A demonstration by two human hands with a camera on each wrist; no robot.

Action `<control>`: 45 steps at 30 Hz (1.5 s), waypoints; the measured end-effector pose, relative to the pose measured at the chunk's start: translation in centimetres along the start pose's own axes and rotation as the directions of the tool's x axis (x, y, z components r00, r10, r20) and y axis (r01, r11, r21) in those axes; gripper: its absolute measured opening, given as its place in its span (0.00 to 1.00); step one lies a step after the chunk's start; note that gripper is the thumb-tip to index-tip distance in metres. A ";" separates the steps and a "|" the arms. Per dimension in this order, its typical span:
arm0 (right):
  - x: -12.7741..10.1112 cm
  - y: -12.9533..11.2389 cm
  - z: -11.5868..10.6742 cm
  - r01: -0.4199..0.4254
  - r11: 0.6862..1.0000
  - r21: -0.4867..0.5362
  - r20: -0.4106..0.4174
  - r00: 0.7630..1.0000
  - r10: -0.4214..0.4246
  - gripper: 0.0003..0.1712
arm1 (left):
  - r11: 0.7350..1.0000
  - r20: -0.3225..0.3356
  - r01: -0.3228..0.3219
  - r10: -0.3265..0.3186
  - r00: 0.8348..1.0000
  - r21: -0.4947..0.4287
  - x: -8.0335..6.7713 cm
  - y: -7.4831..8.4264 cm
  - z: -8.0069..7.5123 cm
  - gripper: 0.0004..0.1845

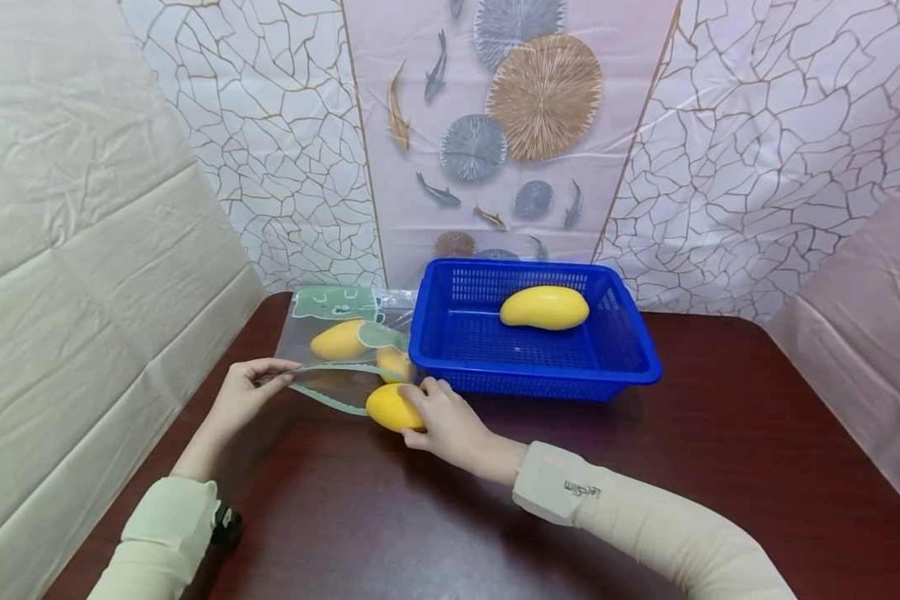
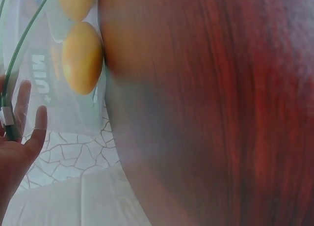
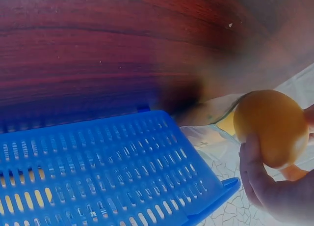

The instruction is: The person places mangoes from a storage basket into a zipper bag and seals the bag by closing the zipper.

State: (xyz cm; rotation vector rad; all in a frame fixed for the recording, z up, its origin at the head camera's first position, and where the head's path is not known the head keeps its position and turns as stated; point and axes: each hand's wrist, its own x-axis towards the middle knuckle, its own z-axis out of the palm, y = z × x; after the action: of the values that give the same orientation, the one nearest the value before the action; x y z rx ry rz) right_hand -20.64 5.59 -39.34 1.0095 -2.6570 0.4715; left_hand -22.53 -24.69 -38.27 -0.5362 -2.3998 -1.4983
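Note:
A clear zip bag [image 1: 330,383] with green print lies on the table, its mouth spread toward me. Two yellow mangoes [image 1: 339,340] [image 2: 82,59] are inside it. My left hand [image 1: 249,390] pinches the left corner of the bag's mouth, where a white zip slider [image 2: 6,116] shows in the left wrist view. At the right side of the opening, my right hand [image 1: 450,425] grips another mango [image 1: 392,407] [image 3: 271,127] with fingers and thumb around it. Whether that mango's tip is inside the mouth is hard to tell.
Right of the bag stands a blue plastic basket [image 1: 532,372] with slotted walls, touching or overlapping the bag's edge. One more mango [image 1: 544,307] lies in it. The dark red wooden table [image 1: 720,467] reaches to patterned cloth walls [image 1: 292,167] at the back.

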 end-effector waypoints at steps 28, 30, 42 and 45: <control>-0.5 -1.3 1.2 0.082 0.967 -0.241 0.098 0.993 -0.059 0.28 | 1.000 0.025 -0.010 0.010 1.000 -0.027 -0.1 -3.4 1.0 0.10; -0.5 -1.4 1.4 0.098 0.956 -0.277 0.078 0.994 -0.079 0.29 | 1.000 0.026 -0.012 0.013 1.000 -0.014 -0.1 -3.4 1.0 0.09; 0.4 -2.7 2.9 0.176 0.871 -0.459 -0.008 0.979 -0.202 0.27 | 0.998 0.026 -0.065 0.065 0.998 -0.027 -0.4 -3.4 1.1 0.09; 0.7 -2.8 3.5 0.183 0.832 -0.524 -0.083 0.961 -0.264 0.23 | 0.998 0.021 -0.058 0.058 0.998 -0.028 -0.5 -3.3 1.2 0.09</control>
State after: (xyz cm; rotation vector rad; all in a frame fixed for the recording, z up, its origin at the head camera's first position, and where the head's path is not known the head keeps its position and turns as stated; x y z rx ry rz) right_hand -19.70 1.81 -41.73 1.0378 -2.2896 -0.2031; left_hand -23.55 -25.02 -41.59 -0.6257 -2.3617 -1.5112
